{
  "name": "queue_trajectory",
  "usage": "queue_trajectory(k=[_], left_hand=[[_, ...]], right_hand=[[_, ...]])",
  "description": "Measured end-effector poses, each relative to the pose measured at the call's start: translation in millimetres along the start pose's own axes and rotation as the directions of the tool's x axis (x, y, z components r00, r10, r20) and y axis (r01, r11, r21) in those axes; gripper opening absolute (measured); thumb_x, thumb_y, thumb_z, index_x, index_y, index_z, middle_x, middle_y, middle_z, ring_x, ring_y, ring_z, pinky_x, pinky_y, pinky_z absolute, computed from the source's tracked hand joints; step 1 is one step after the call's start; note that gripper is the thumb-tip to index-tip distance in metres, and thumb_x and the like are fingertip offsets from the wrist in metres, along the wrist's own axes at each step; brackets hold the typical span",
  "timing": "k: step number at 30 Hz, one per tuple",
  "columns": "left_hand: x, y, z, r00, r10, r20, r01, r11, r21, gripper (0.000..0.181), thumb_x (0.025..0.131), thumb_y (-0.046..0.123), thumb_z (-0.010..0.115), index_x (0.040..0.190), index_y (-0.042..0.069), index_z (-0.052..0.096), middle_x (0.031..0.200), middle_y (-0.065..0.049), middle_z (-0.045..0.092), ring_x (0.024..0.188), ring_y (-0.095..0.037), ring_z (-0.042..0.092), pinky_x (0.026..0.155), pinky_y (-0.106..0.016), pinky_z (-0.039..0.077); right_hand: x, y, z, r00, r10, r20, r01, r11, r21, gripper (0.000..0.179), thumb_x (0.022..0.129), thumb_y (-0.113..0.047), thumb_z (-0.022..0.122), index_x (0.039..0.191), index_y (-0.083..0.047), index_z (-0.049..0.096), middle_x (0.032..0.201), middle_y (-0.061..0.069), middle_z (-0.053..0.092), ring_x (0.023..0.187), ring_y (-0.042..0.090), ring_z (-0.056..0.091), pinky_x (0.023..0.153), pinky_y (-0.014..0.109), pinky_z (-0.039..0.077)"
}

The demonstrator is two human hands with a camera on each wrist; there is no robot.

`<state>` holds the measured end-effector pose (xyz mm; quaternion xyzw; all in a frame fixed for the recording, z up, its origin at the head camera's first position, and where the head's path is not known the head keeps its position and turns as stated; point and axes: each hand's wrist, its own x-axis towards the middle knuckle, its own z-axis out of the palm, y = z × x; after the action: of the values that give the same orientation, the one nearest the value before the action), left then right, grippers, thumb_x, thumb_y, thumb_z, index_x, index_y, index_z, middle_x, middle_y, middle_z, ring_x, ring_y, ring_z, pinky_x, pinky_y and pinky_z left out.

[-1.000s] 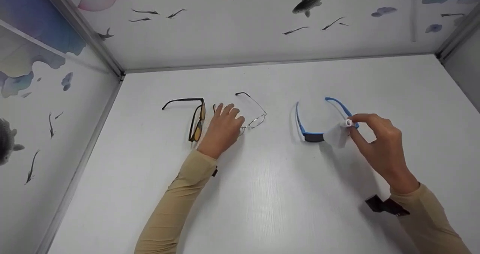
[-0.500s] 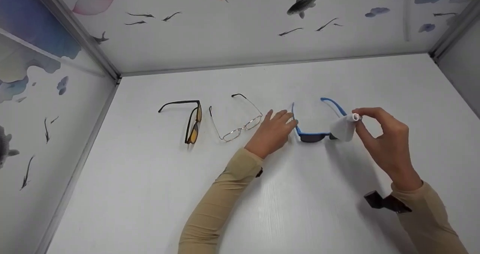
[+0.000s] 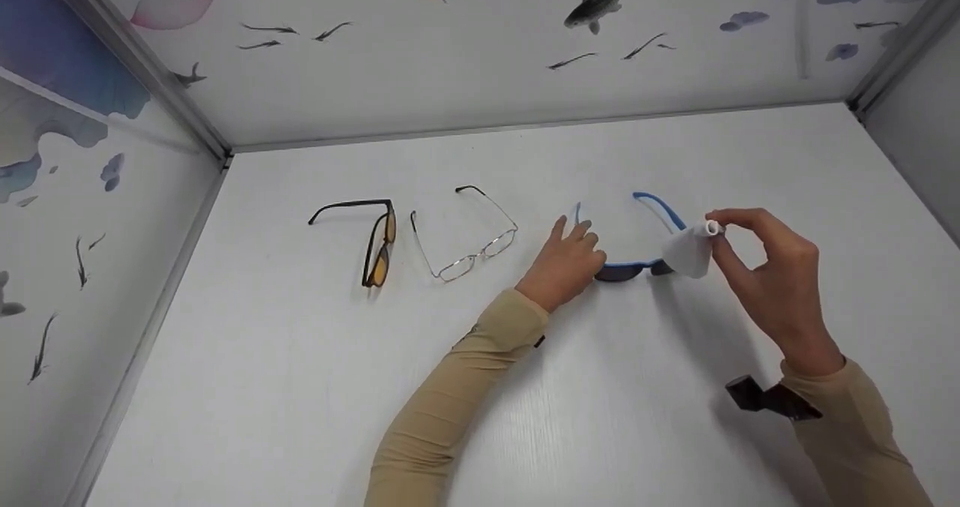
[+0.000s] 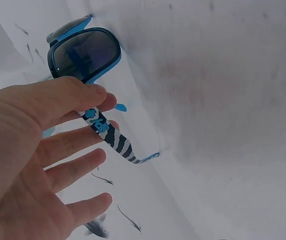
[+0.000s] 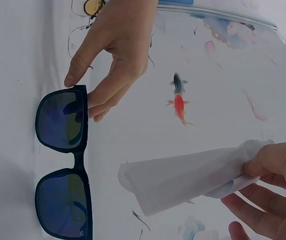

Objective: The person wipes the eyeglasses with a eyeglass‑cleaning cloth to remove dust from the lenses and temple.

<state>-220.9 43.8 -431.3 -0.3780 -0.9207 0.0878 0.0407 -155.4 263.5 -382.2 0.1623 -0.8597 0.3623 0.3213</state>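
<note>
Blue-framed sunglasses [image 3: 619,272] with dark lenses lie on the white table, arms unfolded toward the back. At their left hinge, my left hand [image 3: 562,271] pinches the frame between thumb and index finger; its other fingers are spread. The left wrist view shows the striped temple arm [image 4: 115,137] running past these fingers. My right hand [image 3: 776,274] pinches a rolled white sheet [image 3: 688,252] by its end, cone-like, above the sunglasses' right side. In the right wrist view the sheet [image 5: 183,177] is beside the lenses and apart from them.
Left of the sunglasses lie thin metal-framed eyeglasses [image 3: 477,256]. Farther left, black glasses with yellow lenses [image 3: 382,256] stand with arms unfolded. White walls [image 3: 450,79] printed with fish enclose the table at the back and sides.
My left hand has moved right, from over the metal-framed eyeglasses to the sunglasses' left hinge, and now grips it. My right hand still holds the white sheet in nearly the same place.
</note>
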Motion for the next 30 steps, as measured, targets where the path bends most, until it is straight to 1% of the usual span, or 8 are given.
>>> queue_trajectory(k=[3,6,9,14,17,24,27,30], left_hand=[[-0.8,1.6,-1.8,1.0,0.027,0.001,-0.027,1.0,-0.002,0.017,0.097,0.012,0.058,0.106,0.016,0.072,0.114,-0.003,0.065,0.125,-0.021,0.049,0.108,-0.045,0.032],[-1.6,2.7,-4.9,0.999,0.041,0.034,-0.041,0.999,-0.02,0.016,0.096,0.01,0.06,0.104,0.016,0.073,0.106,-0.002,0.067,0.112,-0.019,0.057,0.105,-0.041,0.036],[-0.9,3.4,-9.2,0.995,0.059,0.076,-0.058,0.998,-0.02,0.015,0.094,0.01,0.063,0.103,0.015,0.073,0.101,-0.001,0.068,0.1,-0.018,0.061,0.1,-0.036,0.041],[-0.4,2.8,-13.6,0.993,0.07,0.092,-0.066,0.997,-0.049,0.013,0.092,0.009,0.065,0.1,0.013,0.074,0.095,-0.001,0.07,0.089,-0.016,0.064,0.085,-0.029,0.049],[-1.5,1.7,-14.4,0.993,0.056,0.105,-0.047,0.995,-0.086,0.013,0.092,0.009,0.065,0.102,0.012,0.073,0.095,-0.002,0.07,0.086,-0.016,0.064,0.077,-0.029,0.052],[-5.8,-4.5,-18.2,0.983,-0.014,0.183,0.038,0.991,-0.131,0.015,0.094,0.014,0.064,0.107,0.011,0.07,0.098,-0.002,0.067,0.085,-0.015,0.061,0.073,-0.028,0.052],[-8.4,-8.9,-24.2,0.976,-0.036,0.214,0.074,0.982,-0.175,0.014,0.093,0.015,0.065,0.106,0.01,0.07,0.096,-0.003,0.065,0.081,-0.016,0.058,0.072,-0.029,0.05],[-13.1,-14.2,-31.6,0.975,-0.047,0.217,0.094,0.972,-0.213,0.012,0.092,0.014,0.065,0.103,0.01,0.07,0.093,-0.004,0.064,0.079,-0.017,0.056,0.07,-0.031,0.049]], right_hand=[[0.4,-1,0,1.0,0.0,0.002,0.0,1.0,0.005,0.026,0.08,0.013,0.069,0.105,0.005,0.068,0.101,0.016,0.069,0.097,0.022,0.064,0.097,0.019,0.039],[0.5,-1,0,1.0,0.002,0.005,-0.002,1.0,0.005,0.026,0.08,0.014,0.069,0.104,0.005,0.068,0.101,0.015,0.069,0.096,0.021,0.064,0.096,0.018,0.039],[0.1,0,1,1.0,0.012,0.002,-0.012,1.0,0.003,0.026,0.079,0.014,0.069,0.104,0.006,0.068,0.1,0.018,0.069,0.095,0.023,0.064,0.096,0.017,0.039],[1.0,1,0,1.0,0.022,0.002,-0.022,1.0,-0.005,0.026,0.08,0.014,0.069,0.105,0.005,0.067,0.101,0.019,0.069,0.095,0.024,0.063,0.096,0.017,0.038],[0.8,2,-1,1.0,0.027,0.001,-0.027,1.0,0.001,0.026,0.081,0.013,0.068,0.106,0.004,0.067,0.102,0.016,0.069,0.096,0.023,0.063,0.095,0.017,0.039],[1.7,2,-1,0.998,0.03,0.049,-0.031,0.999,0.025,0.025,0.087,0.013,0.061,0.11,0.005,0.062,0.106,0.015,0.067,0.1,0.019,0.063,0.093,0.016,0.042],[1.6,2,0,0.996,0.031,0.087,-0.033,0.999,0.018,0.022,0.088,0.013,0.058,0.109,0.007,0.059,0.106,0.017,0.065,0.1,0.023,0.063,0.091,0.013,0.041],[0.1,4,2,0.993,0.038,0.116,-0.039,0.999,0.007,0.02,0.089,0.013,0.057,0.108,0.007,0.057,0.104,0.018,0.063,0.096,0.028,0.063,0.089,0.01,0.04]])
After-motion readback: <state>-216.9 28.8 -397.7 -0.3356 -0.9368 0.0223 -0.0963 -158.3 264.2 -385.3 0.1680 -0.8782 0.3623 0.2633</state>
